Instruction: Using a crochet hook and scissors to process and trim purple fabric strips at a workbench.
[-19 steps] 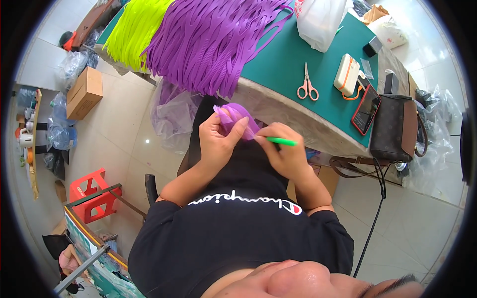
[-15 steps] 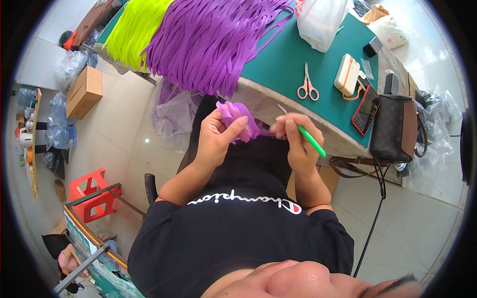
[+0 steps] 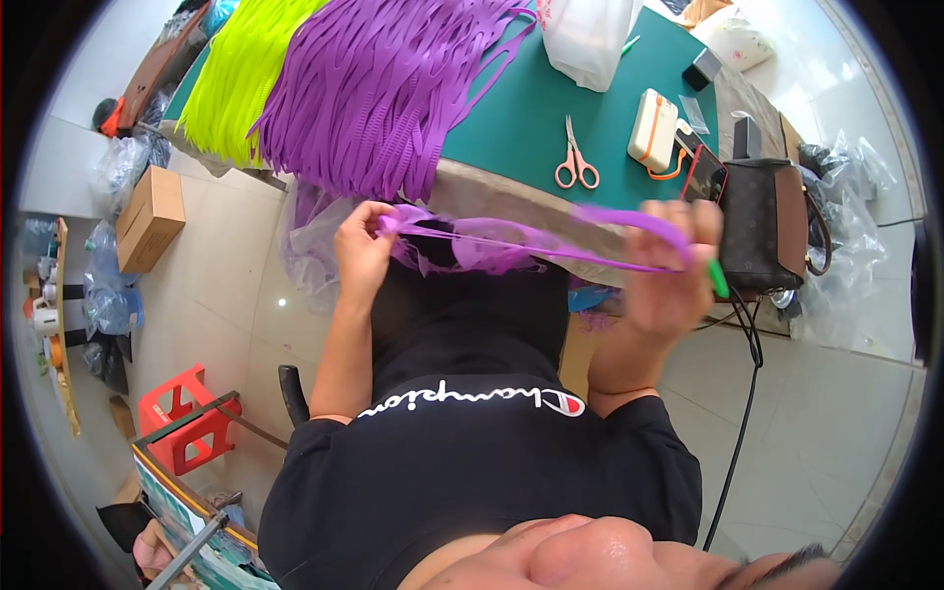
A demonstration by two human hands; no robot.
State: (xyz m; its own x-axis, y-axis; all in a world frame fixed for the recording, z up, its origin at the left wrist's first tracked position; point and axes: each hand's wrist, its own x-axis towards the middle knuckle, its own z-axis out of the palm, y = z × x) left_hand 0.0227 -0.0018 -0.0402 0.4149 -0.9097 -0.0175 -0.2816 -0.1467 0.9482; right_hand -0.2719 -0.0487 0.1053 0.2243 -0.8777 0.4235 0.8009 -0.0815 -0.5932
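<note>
Purple strip stretched between two hands at the table's near edge.

The left hand (image 3: 362,248) pinches one end of the purple strip (image 3: 551,246) together with a bunch of purple mesh (image 3: 472,258); the right hand (image 3: 669,270) grips the other end, clenched, with a green pen (image 3: 719,279) sticking out below its fingers. The strip runs taut from hand to hand, above the lap and just in front of the green table (image 3: 521,118). On the table lie heaps of purple strips (image 3: 383,88) and yellow strips (image 3: 241,74), scissors (image 3: 575,162) near the near edge, and a brown bag (image 3: 772,221) at the right corner.
</note>
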